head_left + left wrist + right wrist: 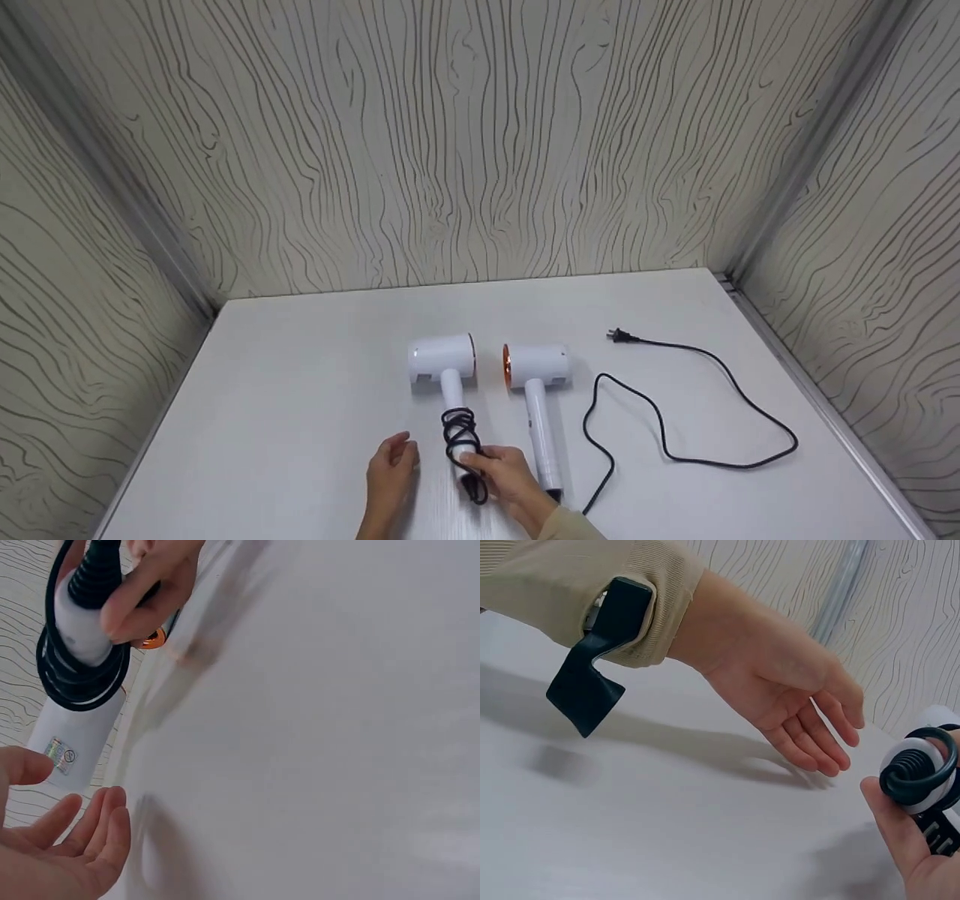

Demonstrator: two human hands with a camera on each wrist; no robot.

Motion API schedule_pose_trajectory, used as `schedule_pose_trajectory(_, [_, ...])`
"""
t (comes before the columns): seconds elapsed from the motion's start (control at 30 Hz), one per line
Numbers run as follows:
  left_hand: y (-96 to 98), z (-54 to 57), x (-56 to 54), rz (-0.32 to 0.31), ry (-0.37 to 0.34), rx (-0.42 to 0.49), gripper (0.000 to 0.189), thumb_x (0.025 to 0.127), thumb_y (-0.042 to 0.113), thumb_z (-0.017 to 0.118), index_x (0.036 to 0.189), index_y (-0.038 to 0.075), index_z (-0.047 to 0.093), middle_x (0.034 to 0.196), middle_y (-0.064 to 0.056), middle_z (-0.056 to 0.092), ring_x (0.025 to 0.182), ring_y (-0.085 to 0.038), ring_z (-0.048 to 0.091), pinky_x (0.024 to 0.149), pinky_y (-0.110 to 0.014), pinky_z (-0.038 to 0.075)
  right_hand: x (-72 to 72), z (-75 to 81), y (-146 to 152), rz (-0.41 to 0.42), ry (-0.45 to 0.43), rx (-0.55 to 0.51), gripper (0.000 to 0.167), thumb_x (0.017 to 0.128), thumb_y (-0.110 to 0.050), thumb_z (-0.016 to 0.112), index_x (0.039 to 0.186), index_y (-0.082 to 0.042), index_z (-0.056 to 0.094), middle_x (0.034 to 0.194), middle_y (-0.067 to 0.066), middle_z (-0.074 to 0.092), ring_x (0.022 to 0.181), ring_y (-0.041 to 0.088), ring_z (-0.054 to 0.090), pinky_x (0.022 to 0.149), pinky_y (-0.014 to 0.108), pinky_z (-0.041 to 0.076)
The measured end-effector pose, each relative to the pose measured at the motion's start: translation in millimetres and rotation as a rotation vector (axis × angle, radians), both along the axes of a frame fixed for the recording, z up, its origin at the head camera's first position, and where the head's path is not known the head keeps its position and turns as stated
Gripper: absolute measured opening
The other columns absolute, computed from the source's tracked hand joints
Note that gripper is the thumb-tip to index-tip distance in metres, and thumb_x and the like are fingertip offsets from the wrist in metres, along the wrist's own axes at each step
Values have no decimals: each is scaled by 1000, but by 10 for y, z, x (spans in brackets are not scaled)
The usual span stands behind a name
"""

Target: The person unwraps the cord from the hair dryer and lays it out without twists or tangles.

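Note:
In the head view a white hair dryer [441, 357] lies toward the middle, its black cord [459, 424] wound in several loops round the handle. My right hand [504, 474] grips the lower handle and the cord, thumb on top. To the left of it, my left hand [391, 474] is apart from the dryer, fingers loosely bent and holding nothing. The left wrist view shows the dryer's barrel [82, 731] with a small label, beyond the left hand [67, 851]. In the right wrist view the handle end [915, 772] shows by the right fingers.
A second white hair dryer [538, 365] with an orange-rimmed end lies to the right, close to my right hand. Its black cord [664, 435] snakes over the right side of the white table [300, 390], ending in a two-pin plug [622, 336]. Patterned walls [465, 150] enclose the table.

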State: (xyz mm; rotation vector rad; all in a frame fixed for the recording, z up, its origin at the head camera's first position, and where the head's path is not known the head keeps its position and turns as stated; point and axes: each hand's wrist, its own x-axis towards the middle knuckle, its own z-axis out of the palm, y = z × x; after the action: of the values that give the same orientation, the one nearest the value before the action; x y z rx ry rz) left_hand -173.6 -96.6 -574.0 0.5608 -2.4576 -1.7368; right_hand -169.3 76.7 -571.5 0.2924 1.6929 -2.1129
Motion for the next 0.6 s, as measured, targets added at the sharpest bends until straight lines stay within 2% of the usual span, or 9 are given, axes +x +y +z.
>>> schedule_pose_trajectory(0.1, [-41, 24, -30, 14, -27, 15, 39, 93, 14, 56, 125, -9, 54, 116, -26, 64, 104, -33, 65, 86, -39, 58, 33, 8, 56, 34, 15, -29, 49, 86, -15, 71, 120, 16, 55, 91, 1, 71, 73, 10, 69, 72, 27, 61])
schedule_pose_trajectory(0.27, [-126, 93, -66, 10, -37, 56, 44, 94, 17, 57, 130, -7, 50, 123, -27, 61, 112, -37, 61, 90, -41, 57, 82, 36, 159, 96, 61, -14, 52, 87, -17, 69, 124, 16, 52, 99, 3, 70, 80, 13, 70, 76, 28, 60])
schedule_pose_trajectory(0.43, [-210, 157, -84, 9, -16, 119, 45, 95, 17, 57, 132, -6, 47, 127, -27, 59, 117, -38, 59, 95, -43, 55, 123, 86, 274, 140, 78, 24, 56, 86, -20, 70, 126, 14, 52, 105, 4, 70, 87, 10, 68, 82, 28, 60])
schedule_pose_trajectory(0.6, [-255, 228, -118, 12, -27, 138, 48, 94, 21, 58, 135, -3, 46, 131, -26, 57, 121, -37, 57, 102, -46, 51, 167, 106, 375, 185, 68, 34, 56, 86, -22, 71, 126, 12, 52, 108, 4, 70, 91, 7, 64, 85, 26, 59])
